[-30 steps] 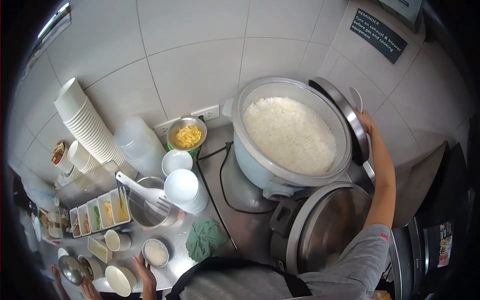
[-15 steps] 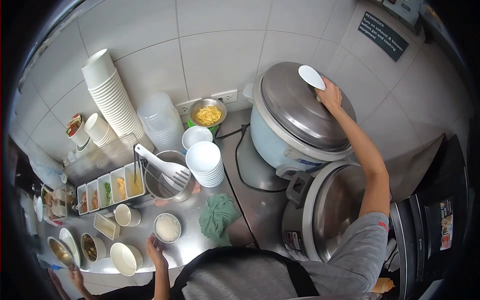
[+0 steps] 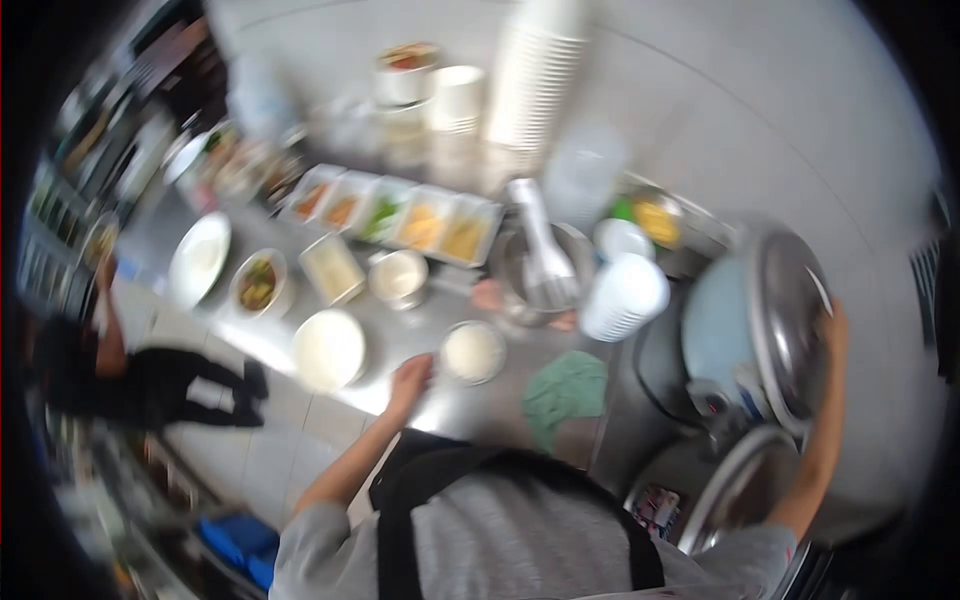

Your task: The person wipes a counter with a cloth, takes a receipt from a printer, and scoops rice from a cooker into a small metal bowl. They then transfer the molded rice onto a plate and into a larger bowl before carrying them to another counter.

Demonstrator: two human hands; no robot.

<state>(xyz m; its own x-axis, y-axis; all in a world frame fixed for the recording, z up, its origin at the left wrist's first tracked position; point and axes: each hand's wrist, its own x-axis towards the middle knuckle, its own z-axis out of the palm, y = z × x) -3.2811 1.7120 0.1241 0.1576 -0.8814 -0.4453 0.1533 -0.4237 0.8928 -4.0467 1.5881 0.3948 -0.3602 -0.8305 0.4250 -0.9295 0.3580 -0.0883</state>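
counter: the biggest thing here, steel. Everything is smeared by blur, so the small details are taken with a pinch of salt.

rice cooker: parked at the right end of the counter, pale blue body. It is seen closed.

lid: seated on the rice cooker, not tilted as far as can be made out. Covering the cooker is judged to be the step in hand, pretty much at its end.

stack of bowls: white, stood between the rice cooker and the middle of the counter. It is not touched by either hand.

green cloth: crumpled near the front edge, just right of the bowl of rice.

bowl of rice: small and round, filled with white rice, set near the front edge of the counter. The next move is judged to be about this one. A steady grasp from the side would be called for, and the bowl would have to be kept level so nothing gets spilled.

right hand: stretched out to the far rim of the lid and laid against it. Whether anything is pinched in it can't be told.

left hand: rested at the counter edge just beside the bowl of rice, fingers loose. Nothing is seen held in it.
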